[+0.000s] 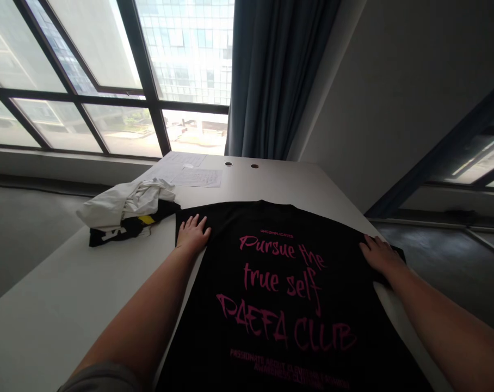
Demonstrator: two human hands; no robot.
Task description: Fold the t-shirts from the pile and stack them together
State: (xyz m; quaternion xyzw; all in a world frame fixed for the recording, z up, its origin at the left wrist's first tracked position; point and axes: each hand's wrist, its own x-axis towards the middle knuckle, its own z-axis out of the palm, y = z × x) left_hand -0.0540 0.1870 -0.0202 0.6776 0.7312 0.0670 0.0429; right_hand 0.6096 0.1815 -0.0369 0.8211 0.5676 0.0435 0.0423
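Note:
A black T-shirt (279, 283) with pink lettering lies spread out on the white table (67, 272), its collar toward the far end. My left hand (193, 234) rests flat on the left sleeve, fingers stretched out. Over on the right sleeve lies my right hand (381, 253), its fingers extended and the palm down on the cloth. The shirt's lower part runs out of view at the bottom edge.
Left of the shirt is a crumpled heap of white and black clothing (127, 207). Papers (198, 177) lie at the table's far end, near two round holes (228, 164). Beyond stand a window (190, 54) and a blue-grey curtain (271, 76).

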